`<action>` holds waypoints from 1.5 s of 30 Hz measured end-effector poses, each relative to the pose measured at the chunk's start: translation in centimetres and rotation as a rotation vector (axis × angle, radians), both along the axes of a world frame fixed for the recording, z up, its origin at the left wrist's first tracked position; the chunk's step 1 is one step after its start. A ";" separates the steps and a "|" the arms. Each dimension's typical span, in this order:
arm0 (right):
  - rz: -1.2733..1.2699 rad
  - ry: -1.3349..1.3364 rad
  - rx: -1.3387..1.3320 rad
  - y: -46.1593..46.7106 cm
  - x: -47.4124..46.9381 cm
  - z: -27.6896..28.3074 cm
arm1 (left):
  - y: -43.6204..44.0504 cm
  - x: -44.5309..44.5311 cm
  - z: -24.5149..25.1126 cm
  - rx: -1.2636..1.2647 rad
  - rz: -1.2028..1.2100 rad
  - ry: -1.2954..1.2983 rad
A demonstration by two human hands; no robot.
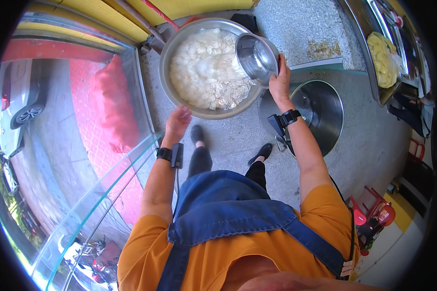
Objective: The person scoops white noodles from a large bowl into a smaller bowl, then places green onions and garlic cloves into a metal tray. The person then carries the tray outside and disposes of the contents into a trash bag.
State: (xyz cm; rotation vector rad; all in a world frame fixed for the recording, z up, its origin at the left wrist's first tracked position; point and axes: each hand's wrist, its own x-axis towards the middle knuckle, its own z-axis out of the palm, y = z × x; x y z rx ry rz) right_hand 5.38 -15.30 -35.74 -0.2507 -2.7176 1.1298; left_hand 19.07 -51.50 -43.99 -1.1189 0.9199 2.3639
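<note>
A wide metal basin (pixel 166 91) stands ahead of me, filled with sliced lotus root (pixel 222 92) and cloudy liquid. My right hand (pixel 281 82) grips the rim of a steel bowl (pixel 256 58), which is tilted over the basin's right side; liquid seems to pour from it onto the slices. Near the basin's lower left edge, my left hand (pixel 178 123) is raised with nothing in it, slightly blurred, its fingers apart. Below the bowl, partly behind my right forearm, is a tall steel pot (pixel 318 116) with a little pale matter inside.
A glass panel (pixel 105 192) runs along my left, with a red mesh sack (pixel 116 109) beyond it. A stone-patterned surface (pixel 295 29) lies ahead right. A metal counter edge (pixel 371 83) carries a bag of yellow pieces (pixel 382 60). A seated person (pixel 413 109) is far right, near red stools (pixel 375 211).
</note>
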 end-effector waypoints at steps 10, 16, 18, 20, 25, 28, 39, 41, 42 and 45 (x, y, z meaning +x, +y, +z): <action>0.046 0.462 0.147 2.2 1.6 4.1 | 1.8 -4.7 -1.5 -0.132 -0.275 -0.008; -0.522 0.267 -0.347 16.4 11.5 -0.7 | 5.1 -6.1 -6.2 -0.268 -0.410 0.010; -0.601 0.202 -0.161 22.4 14.8 -3.9 | 6.2 -5.6 -9.0 -0.276 -0.450 -0.006; -0.623 0.128 -0.036 27.5 17.4 -7.6 | 7.4 -5.3 -12.4 -0.264 -0.471 -0.018; -0.613 -0.204 0.355 35.4 20.6 -18.1 | 9.8 -5.8 -20.4 -0.257 -0.596 0.015; -0.529 -0.211 0.432 37.3 22.1 -24.0 | 12.0 -7.9 -24.3 -0.284 -0.696 0.031; -0.791 -0.610 -0.912 36.2 23.1 -32.4 | 16.6 -15.7 -31.1 -0.300 -0.804 0.189; -0.752 -0.581 -1.123 36.6 23.5 -31.9 | 17.5 -16.7 -31.6 -0.310 -0.835 0.239; -0.715 -0.552 -1.154 36.8 23.5 -31.6 | 18.0 -17.1 -31.6 -0.306 -0.849 0.266; -0.671 -0.481 -1.185 36.7 23.3 -30.0 | 19.6 -17.9 -31.7 -0.299 -0.861 0.308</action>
